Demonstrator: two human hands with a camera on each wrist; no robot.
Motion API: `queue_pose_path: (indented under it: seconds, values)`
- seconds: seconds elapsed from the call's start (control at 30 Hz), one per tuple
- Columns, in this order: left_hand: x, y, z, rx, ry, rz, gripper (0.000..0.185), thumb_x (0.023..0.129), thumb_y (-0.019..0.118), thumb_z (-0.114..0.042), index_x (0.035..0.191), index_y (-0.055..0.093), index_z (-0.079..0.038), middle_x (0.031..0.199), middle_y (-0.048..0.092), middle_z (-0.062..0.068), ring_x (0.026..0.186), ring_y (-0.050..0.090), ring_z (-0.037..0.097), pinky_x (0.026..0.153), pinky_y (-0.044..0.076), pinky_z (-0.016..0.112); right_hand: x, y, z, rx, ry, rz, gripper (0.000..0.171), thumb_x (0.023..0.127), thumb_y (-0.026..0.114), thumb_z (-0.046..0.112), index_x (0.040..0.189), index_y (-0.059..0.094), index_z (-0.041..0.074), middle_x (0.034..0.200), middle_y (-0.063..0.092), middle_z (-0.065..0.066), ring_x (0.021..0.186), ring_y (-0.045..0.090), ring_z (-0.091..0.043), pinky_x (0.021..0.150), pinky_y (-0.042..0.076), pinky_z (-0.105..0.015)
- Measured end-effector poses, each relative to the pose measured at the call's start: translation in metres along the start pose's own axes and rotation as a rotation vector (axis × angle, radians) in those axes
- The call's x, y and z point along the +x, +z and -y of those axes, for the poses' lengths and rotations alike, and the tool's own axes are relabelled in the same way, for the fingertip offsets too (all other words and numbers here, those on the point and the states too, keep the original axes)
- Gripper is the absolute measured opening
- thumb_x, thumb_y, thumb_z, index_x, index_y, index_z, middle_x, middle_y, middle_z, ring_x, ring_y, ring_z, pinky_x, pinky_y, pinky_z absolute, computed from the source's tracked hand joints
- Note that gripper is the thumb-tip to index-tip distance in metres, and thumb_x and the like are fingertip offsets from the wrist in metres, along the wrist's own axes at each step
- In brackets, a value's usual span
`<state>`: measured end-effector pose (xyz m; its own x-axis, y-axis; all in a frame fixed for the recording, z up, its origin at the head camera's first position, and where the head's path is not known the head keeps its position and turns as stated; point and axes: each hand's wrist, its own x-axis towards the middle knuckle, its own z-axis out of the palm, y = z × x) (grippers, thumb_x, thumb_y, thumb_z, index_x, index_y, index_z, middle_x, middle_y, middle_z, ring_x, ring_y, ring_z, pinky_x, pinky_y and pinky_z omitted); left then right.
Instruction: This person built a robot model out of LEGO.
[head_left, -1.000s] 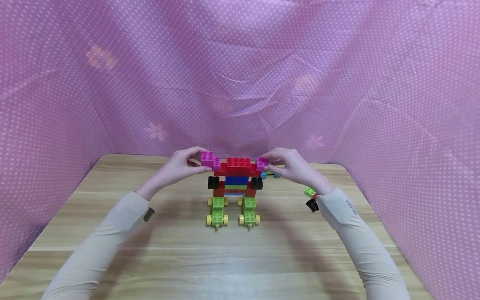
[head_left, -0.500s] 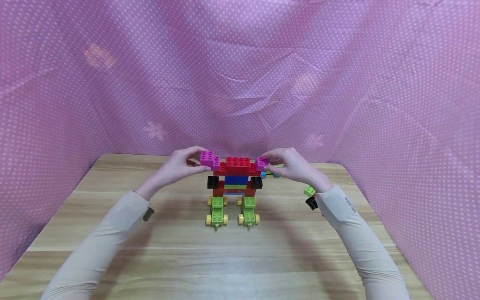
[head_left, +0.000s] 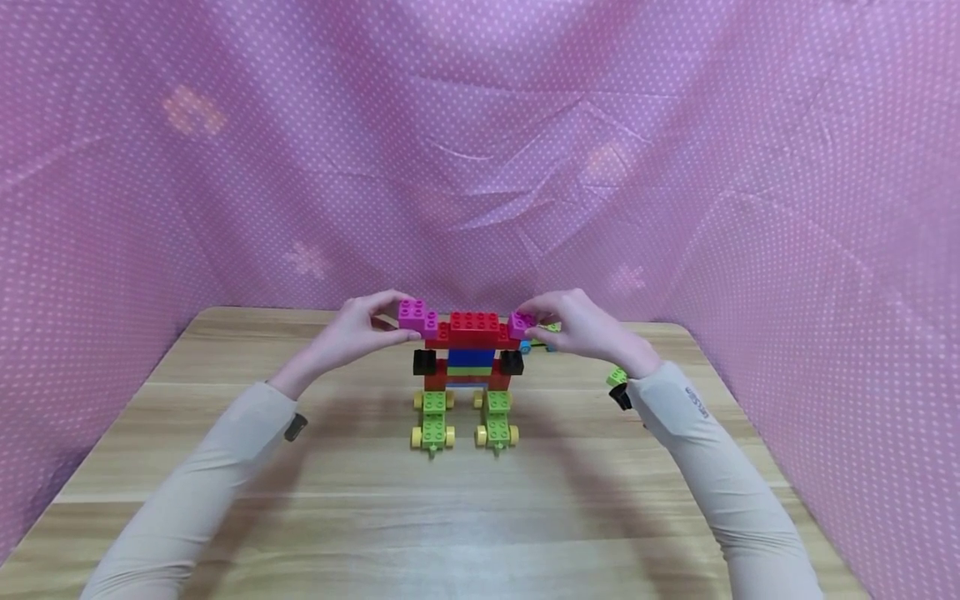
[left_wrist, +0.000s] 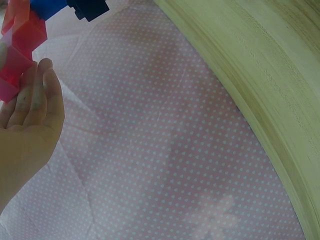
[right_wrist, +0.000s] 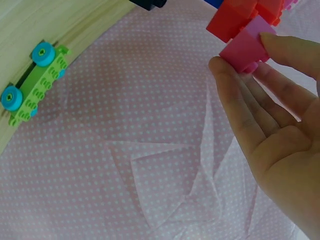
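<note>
Left hand [head_left: 352,333]: fingers pinch magenta plastic brick [head_left: 417,316] at 9 o'clock atop red-blue-green brick figure on wheels [head_left: 467,375], mid wooden worktop [head_left: 225,467] | right hand [head_left: 581,327]: pinches magenta brick [head_left: 519,323] at 3 o'clock | both look seated, head unbuilt | loose green wheeled plate [right_wrist: 35,80] behind

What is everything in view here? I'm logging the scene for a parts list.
brick figure: one; red, blue, black body on green feet with yellow wheels; middle of the table
magenta bricks: two; left one and right one at the figure's top ends
green wheeled plate: one; blue wheels; far table edge
loose bricks: green and black; behind the right sleeve
table: one; light wood
dotted cloth: pink; all round
left hand: pinches the left magenta brick
right hand: pinches the right one
</note>
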<state>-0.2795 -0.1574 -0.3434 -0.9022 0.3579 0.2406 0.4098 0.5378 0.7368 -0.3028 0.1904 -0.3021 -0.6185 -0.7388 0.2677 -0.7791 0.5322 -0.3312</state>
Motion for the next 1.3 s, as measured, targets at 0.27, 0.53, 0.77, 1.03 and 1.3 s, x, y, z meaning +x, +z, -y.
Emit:
queue_pose_path:
  seconds: [0.27, 0.53, 0.77, 1.03, 1.3]
  values:
    - [0.0, 0.0, 0.0, -0.005, -0.011, 0.001, 0.048, 0.087, 0.077, -0.024, 0.13, 0.06, -0.014, 0.113, 0.07, 0.01, 0.099, 0.069, 0.024, 0.085, 0.061, 0.032, 0.004, -0.005, 0.004, -0.015, -0.029, 0.035, 0.029, 0.088, 0.072, 0.006, 0.116, 0.068, -0.001, 0.106, 0.075, -0.012, 0.097, 0.073, -0.024, 0.084, 0.062, -0.035]
    - [0.0, 0.0, 0.0, -0.011, -0.006, -0.005, 0.047, 0.087, 0.077, -0.023, 0.13, 0.06, -0.013, 0.112, 0.07, 0.01, 0.097, 0.07, 0.024, 0.084, 0.061, 0.031, 0.007, -0.006, 0.005, -0.047, -0.028, 0.07, 0.027, 0.089, 0.071, 0.007, 0.115, 0.07, 0.0, 0.105, 0.075, -0.012, 0.096, 0.073, -0.024, 0.084, 0.062, -0.039]
    - [0.0, 0.001, -0.001, -0.011, -0.011, -0.009, 0.048, 0.087, 0.077, -0.023, 0.13, 0.06, -0.013, 0.112, 0.07, 0.01, 0.098, 0.07, 0.024, 0.083, 0.061, 0.032, 0.009, -0.009, 0.007, -0.092, -0.032, 0.071, 0.025, 0.088, 0.075, 0.011, 0.111, 0.071, 0.002, 0.102, 0.075, -0.009, 0.092, 0.072, -0.02, 0.083, 0.062, -0.035]
    - [-0.001, 0.001, -0.001, -0.011, -0.01, -0.01, 0.048, 0.087, 0.078, -0.024, 0.13, 0.06, -0.013, 0.111, 0.071, 0.01, 0.097, 0.07, 0.024, 0.084, 0.061, 0.032, 0.011, -0.01, 0.012, -0.124, -0.066, 0.071, 0.022, 0.087, 0.076, 0.011, 0.107, 0.072, 0.002, 0.097, 0.075, -0.009, 0.087, 0.069, -0.018, 0.08, 0.061, -0.034]
    - [0.0, 0.001, 0.001, -0.012, -0.017, -0.009, 0.048, 0.087, 0.077, -0.026, 0.13, 0.06, -0.014, 0.111, 0.071, 0.01, 0.096, 0.07, 0.023, 0.081, 0.061, 0.028, 0.011, -0.009, 0.009, -0.137, -0.086, 0.062, 0.023, 0.086, 0.076, 0.013, 0.107, 0.072, 0.005, 0.098, 0.074, -0.007, 0.087, 0.068, -0.017, 0.079, 0.061, -0.035]
